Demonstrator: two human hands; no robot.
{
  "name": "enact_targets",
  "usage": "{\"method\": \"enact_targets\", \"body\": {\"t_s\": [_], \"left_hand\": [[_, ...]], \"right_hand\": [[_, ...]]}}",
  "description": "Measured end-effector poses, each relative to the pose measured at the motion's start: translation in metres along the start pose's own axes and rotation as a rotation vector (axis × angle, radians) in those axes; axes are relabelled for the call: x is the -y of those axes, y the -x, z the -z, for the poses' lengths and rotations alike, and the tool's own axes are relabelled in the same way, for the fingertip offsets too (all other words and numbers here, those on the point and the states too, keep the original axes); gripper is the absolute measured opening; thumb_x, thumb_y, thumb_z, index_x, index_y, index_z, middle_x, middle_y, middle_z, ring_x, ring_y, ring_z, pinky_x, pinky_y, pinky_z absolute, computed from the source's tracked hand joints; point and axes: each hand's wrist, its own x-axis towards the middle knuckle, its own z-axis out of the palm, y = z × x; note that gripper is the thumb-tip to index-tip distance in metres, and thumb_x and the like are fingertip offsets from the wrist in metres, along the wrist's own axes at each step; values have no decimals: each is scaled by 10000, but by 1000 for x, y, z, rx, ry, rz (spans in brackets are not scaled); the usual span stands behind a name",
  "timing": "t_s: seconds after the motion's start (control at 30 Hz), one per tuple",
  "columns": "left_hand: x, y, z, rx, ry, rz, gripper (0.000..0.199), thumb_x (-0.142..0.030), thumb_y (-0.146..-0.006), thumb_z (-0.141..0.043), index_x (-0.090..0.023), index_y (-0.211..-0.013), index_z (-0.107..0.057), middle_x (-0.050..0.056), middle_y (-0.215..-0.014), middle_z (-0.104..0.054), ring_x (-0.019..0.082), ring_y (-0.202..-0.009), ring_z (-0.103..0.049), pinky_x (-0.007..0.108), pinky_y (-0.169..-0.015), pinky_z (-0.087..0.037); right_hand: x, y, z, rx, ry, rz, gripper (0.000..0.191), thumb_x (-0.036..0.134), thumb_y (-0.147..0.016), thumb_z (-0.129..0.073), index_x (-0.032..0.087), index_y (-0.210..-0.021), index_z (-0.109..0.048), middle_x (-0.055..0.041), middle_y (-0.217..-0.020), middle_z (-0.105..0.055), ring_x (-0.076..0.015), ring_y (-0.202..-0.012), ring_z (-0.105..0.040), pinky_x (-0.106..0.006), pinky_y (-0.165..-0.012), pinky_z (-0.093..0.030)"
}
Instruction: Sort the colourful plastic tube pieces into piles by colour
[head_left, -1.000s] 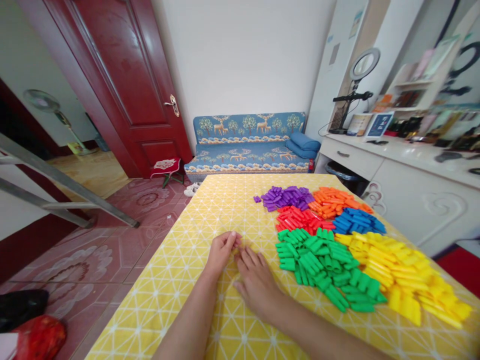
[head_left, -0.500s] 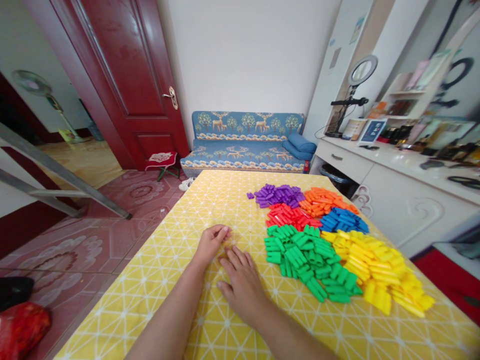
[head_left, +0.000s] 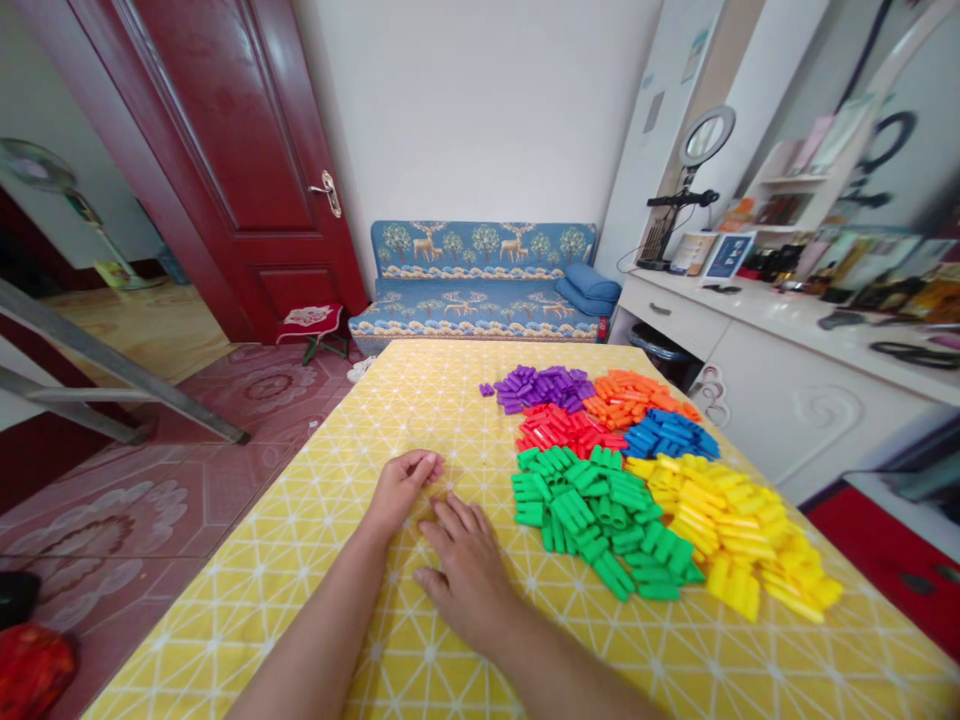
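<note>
On the yellow patterned tablecloth (head_left: 330,560), my left hand (head_left: 403,490) rests on its side with loosely curled fingers and the thumb against them; no object shows in it. Just nearer to me, my right hand (head_left: 466,575) lies palm down, fingers stretched out and slightly spread. Closest to that hand is a pile of green plastic pieces (head_left: 600,515), to its right and not touched. Behind and beside the green lie piles of red pieces (head_left: 568,430), purple pieces (head_left: 546,388), orange pieces (head_left: 637,396), blue pieces (head_left: 670,436) and yellow pieces (head_left: 739,530).
Past the table's far edge stands a blue patterned sofa (head_left: 480,295). A white dresser (head_left: 750,320) with a ring light (head_left: 706,137) and bottles is on the right. To the left are a red stool (head_left: 311,322), a red door (head_left: 217,130) and a metal ladder (head_left: 112,350).
The whole view has shifted slightly, so table, piles and hands appear a little further left. Both hands keep the same pose and place on the cloth.
</note>
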Motion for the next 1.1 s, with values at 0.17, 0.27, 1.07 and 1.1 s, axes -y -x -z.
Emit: {"method": "enact_targets", "body": {"t_s": [0.17, 0.27, 1.07, 1.1], "left_hand": [[0, 0, 0, 0, -9, 15, 400, -521, -774, -650, -134, -854, -714, 47, -748, -696, 163, -693, -603, 269, -677, -485], [-1, 1, 0, 1, -16, 22, 406, -523, -770, -652, -133, -866, -714, 53, -762, -703, 171, -703, -612, 277, -684, -490], [-1, 5, -4, -3, -218, -125, 310, -432, -832, -590, -148, -830, -713, 59, -805, -713, 188, -764, -640, 289, -730, -492], [-1, 6, -5, -4, -247, -147, 297, -421, -835, -588, -152, -830, -713, 62, -825, -718, 192, -782, -643, 292, -741, -491]], "right_hand": [[-1, 0, 1, -2, -15, 1, 469, 377, -879, -583, 253, -1328, -527, -44, -1511, -398, -240, -1436, -234, -463, -1192, -98], [-1, 1, 0, 0, -16, 2, 478, 380, -874, -593, 251, -1329, -528, -48, -1510, -398, -243, -1434, -238, -465, -1192, -103], [-4, 1, -3, -8, -11, 18, 456, 389, -885, -558, 243, -1316, -545, -54, -1489, -428, -245, -1422, -261, -468, -1184, -120], [-4, 1, -3, -7, -9, 19, 456, 389, -886, -556, 238, -1316, -546, -57, -1488, -428, -249, -1423, -261, -470, -1184, -120]]}}
